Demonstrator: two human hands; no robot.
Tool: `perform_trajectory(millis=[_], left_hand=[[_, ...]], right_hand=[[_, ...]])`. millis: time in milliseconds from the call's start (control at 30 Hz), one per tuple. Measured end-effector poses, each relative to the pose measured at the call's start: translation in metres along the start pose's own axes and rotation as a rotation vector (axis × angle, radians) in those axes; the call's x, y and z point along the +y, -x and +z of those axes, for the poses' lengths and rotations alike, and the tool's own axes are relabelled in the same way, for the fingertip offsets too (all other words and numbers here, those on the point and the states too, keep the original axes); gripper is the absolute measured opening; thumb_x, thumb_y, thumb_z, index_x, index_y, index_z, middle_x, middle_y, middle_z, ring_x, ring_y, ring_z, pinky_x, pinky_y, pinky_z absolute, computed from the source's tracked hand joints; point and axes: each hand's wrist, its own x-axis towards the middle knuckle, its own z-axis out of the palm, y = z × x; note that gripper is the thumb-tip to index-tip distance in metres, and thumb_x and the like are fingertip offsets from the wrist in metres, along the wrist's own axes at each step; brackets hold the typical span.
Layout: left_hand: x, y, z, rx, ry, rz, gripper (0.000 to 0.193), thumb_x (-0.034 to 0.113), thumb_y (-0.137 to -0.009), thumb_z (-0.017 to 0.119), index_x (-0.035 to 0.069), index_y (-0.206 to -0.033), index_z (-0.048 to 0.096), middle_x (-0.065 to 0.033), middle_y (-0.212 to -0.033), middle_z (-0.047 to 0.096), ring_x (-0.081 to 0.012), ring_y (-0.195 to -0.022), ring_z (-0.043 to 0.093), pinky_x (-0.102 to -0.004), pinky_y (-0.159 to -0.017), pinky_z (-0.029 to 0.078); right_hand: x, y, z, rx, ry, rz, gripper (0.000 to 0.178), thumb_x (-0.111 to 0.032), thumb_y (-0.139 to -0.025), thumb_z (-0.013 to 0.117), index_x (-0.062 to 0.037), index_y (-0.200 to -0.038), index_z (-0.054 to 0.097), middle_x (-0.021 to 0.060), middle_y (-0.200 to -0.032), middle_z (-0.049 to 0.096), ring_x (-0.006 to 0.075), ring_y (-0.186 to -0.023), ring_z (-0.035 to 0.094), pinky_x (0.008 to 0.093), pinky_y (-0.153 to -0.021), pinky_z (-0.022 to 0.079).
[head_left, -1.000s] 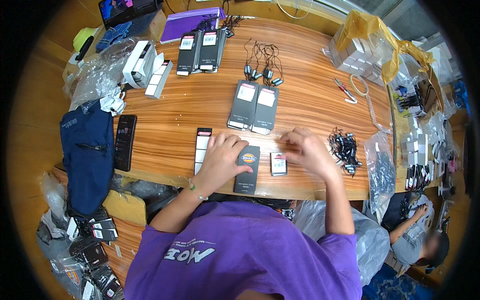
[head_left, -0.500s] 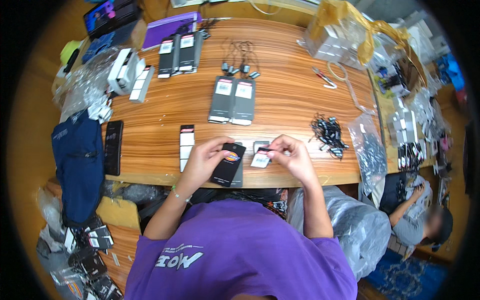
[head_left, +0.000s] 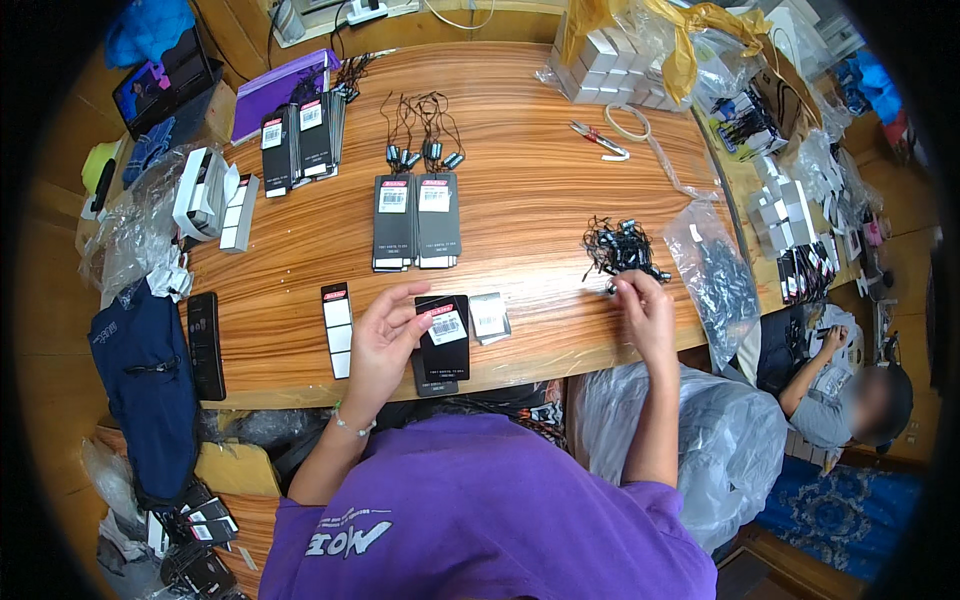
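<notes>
Though I cannot tell the right hand's grip (head_left: 648,310) at one cord pile (head_left: 625,248), the left hand (head_left: 380,340) pinches one black tag (head_left: 445,360).

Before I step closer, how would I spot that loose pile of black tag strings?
Find the wood-grain table, then its right-hand part, where the person's right hand is. Just beyond those fingertips sits the tangled heap of black strings. It lies bare on the tabletop, unlike the dark contents of the clear plastic bag to its right.
</notes>
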Motion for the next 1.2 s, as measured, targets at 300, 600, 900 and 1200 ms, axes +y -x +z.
perform_trajectory(millis=[300,600,900,1200], left_hand=[[0.004,-0.009,0.011,-0.078,0.045,-0.031,0.025,0.003,-0.088,0.053,0.001,-0.113,0.051,-0.0071,-0.092,0.064,-0.0073,-0.084,0.058,-0.0183,-0.070,0.046],[0.031,-0.025,0.030,-0.242,-0.096,0.175,0.014,0.001,-0.086,0.054,-0.002,-0.097,0.061,-0.0067,-0.094,0.064,-0.0119,-0.084,0.059,-0.0237,-0.075,0.047],[0.039,-0.048,0.048,-0.415,-0.225,0.327,0.015,-0.001,-0.081,0.057,-0.001,-0.095,0.064,-0.0106,-0.104,0.061,-0.0160,-0.088,0.058,-0.0264,-0.075,0.046],[0.041,-0.040,0.029,-0.379,-0.204,0.252,0.014,-0.002,-0.079,0.061,-0.001,-0.092,0.065,-0.0087,-0.094,0.061,-0.0145,-0.086,0.058,-0.0248,-0.075,0.047]], right_hand=[[0.017,-0.013,-0.007,0.114,0.220,-0.249,0.011,-0.006,-0.073,0.064,-0.0022,-0.083,0.062,0.0110,-0.086,0.054,0.0276,-0.088,0.050,0.0355,-0.078,0.040],[-0.079,-0.025,-0.019,-0.029,0.068,-0.418,0.009,-0.001,-0.078,0.058,-0.0021,-0.086,0.062,0.0100,-0.076,0.057,0.0230,-0.071,0.055,0.0320,-0.064,0.042],[-0.114,-0.028,0.014,-0.333,-0.191,-0.515,0.020,-0.001,-0.077,0.060,-0.0001,-0.098,0.062,0.0084,-0.074,0.060,0.0168,-0.068,0.057,0.0282,-0.064,0.044],[-0.082,-0.031,0.024,-0.519,-1.505,-0.204,0.016,-0.008,-0.085,0.056,-0.0001,-0.099,0.056,0.0097,-0.068,0.061,0.0167,-0.058,0.057,0.0354,-0.071,0.047]])
